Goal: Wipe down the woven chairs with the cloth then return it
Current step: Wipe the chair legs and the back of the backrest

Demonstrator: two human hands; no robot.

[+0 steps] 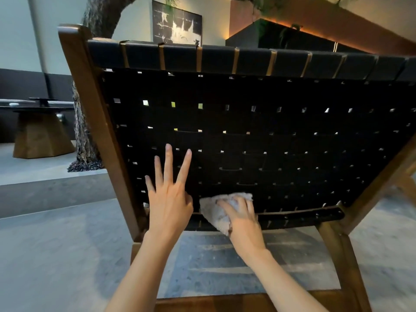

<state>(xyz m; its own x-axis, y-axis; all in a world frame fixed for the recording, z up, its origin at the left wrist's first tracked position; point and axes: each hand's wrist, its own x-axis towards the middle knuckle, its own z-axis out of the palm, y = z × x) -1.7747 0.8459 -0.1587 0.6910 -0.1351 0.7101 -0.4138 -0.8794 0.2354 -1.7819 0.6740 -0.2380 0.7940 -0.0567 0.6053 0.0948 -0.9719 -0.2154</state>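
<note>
Grey stone floor (56, 255), dim lounge. Lower centre: right hand (242, 224) clutches pale fluffy cloth (216, 212) against black woven-strap chair back (258, 136); left hand (168, 199) spread flat, bracing. Wiping underway; next likely sweeps rightward.

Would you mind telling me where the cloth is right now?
In the head view the cloth is low and centre, under the right hand, pressed on the chair's black woven back near its bottom edge, beside the left hand.
</note>
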